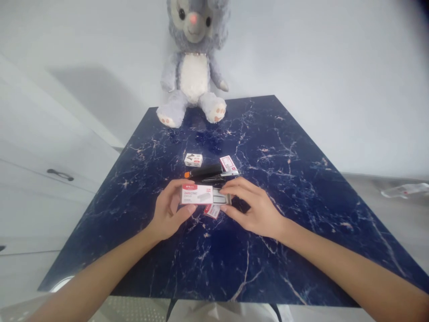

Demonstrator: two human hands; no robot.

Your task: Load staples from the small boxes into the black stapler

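So, left hand (170, 209)'s pinching the staple box (197, 194), right hand (252, 206)'s gripping its half-open tray (220, 197), mid-desk (268, 250).

The 2 hands (253, 208) grip a staple box (197, 194), its tray (221, 197) partly out. A plush toy (194, 67) sits at the counter's (284, 179) far edge.

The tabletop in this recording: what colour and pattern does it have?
The tabletop is dark blue with white, marble-like veining, seen in the head view.
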